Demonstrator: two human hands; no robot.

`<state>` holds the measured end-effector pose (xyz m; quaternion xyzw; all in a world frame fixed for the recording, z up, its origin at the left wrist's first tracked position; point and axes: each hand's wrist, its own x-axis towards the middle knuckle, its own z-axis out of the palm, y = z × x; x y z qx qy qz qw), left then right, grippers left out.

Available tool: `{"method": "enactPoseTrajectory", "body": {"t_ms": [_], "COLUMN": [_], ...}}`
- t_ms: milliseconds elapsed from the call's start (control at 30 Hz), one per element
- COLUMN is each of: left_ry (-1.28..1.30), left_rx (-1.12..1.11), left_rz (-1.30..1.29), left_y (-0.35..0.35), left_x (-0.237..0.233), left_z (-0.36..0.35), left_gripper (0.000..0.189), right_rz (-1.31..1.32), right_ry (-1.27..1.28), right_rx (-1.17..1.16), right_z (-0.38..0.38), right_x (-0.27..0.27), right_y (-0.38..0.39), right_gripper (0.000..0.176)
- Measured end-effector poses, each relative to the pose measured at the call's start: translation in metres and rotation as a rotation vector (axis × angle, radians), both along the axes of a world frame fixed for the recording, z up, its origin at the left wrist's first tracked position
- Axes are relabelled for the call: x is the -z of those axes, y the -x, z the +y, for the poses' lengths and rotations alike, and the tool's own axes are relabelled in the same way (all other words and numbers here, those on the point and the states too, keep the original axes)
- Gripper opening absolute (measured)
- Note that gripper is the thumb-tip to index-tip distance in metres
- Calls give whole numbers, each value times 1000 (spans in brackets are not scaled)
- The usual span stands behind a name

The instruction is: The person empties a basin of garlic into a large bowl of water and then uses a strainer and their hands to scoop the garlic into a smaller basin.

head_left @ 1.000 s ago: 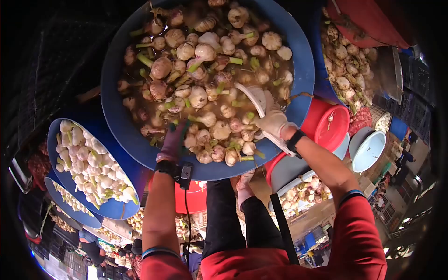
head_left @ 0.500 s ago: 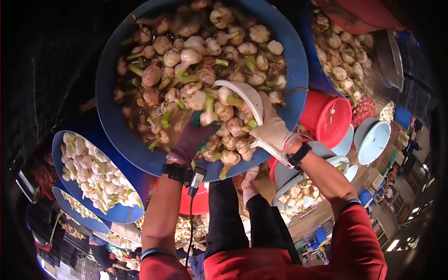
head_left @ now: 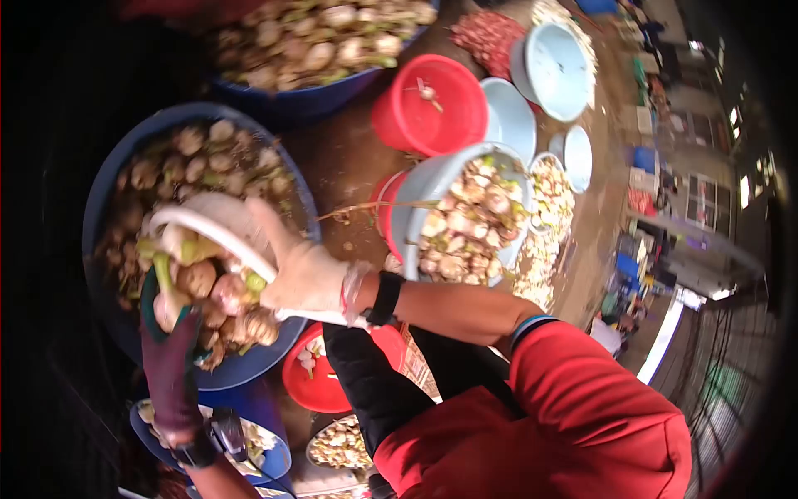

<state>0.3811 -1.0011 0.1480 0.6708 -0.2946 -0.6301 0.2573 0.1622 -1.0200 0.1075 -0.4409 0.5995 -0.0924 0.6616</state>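
My right hand (head_left: 303, 262), in a pale glove, grips a white plastic scoop (head_left: 218, 224) by its rim and handle side. Garlic bulbs (head_left: 231, 293) with green stem stubs are heaped in the scoop's mouth. At the scoop's left, my left hand (head_left: 172, 349) wears a dark purple glove with teal fingers. Its fingers curl round a garlic bulb (head_left: 166, 308) that has a green stem. Both hands are over a large blue tub (head_left: 96, 208) of garlic in murky water. The scoop's underside is hidden.
A grey-blue bucket (head_left: 403, 233) of garlic stands right of the tub. Behind it are a red bucket (head_left: 440, 104) and pale blue basins (head_left: 557, 71). Another blue tub (head_left: 312, 100) of garlic stands at the top. A red basin (head_left: 320, 387) sits below, near my legs.
My view has swung right, so the tub appears farther left and more buckets show. The scoop is tilted and heaped with garlic, with both hands still at it.
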Motion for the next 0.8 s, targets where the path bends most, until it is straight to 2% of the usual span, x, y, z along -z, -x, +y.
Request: {"method": "enactPoseTrajectory", "body": {"t_ms": [100, 167, 233, 300, 433, 467, 533, 567, 600, 633, 667, 700, 733, 767, 800], "left_ry": [89, -56, 18, -28, 48, 132, 59, -128, -106, 1, 95, 169, 344, 510, 366], "left_rx": [90, 97, 129, 147, 156, 150, 93, 95, 158, 265, 364, 433, 453, 473, 436], "left_rz": [-74, -15, 13, 173, 511, 547, 647, 603, 552, 367, 167, 50, -131, -315, -268], "left_y": [39, 89, 140, 198, 304, 331, 380, 397, 413, 423, 434, 439, 442, 441, 438], "left_x": [-27, -55, -62, -75, -62, -49, -18, -7, 18, 48, 78, 117, 148, 164, 152], "left_z": [5, 6, 18, 26, 58, 70, 91, 98, 109, 123, 137, 153, 172, 188, 189], "left_gripper": [61, 67, 70, 71, 72, 72, 74, 74, 74, 76, 79, 82, 76, 70, 67], "right_rz": [-137, -234, -320, -352, -332, -343, 683, 679, 832, 980, 1042, 1027, 1077, 1125, 1101], "right_ry": [83, 154, 236, 312, 438, 445, 792, 806, 788, 762, 797, 815, 898, 975, 970], "right_rx": [165, 250, 326, 384, 516, 516, 125, 131, 0, -133, -218, -213, -288, -362, -381], "right_z": [17, 28, 41, 58, 106, 121, 145, 150, 155, 160, 166, 171, 173, 173, 171], "right_x": [-33, -54, -76, -97, -129, -135, -143, -139, -133, -124, -102, -82, -64, -50, -41], "right_y": [44, 84, 132, 183, 284, 307, 348, 361, 372, 382, 392, 404, 414, 421, 425], "right_gripper": [99, 97, 96, 95, 93, 93, 84, 84, 79, 75, 62, 62, 58, 55, 54]}}
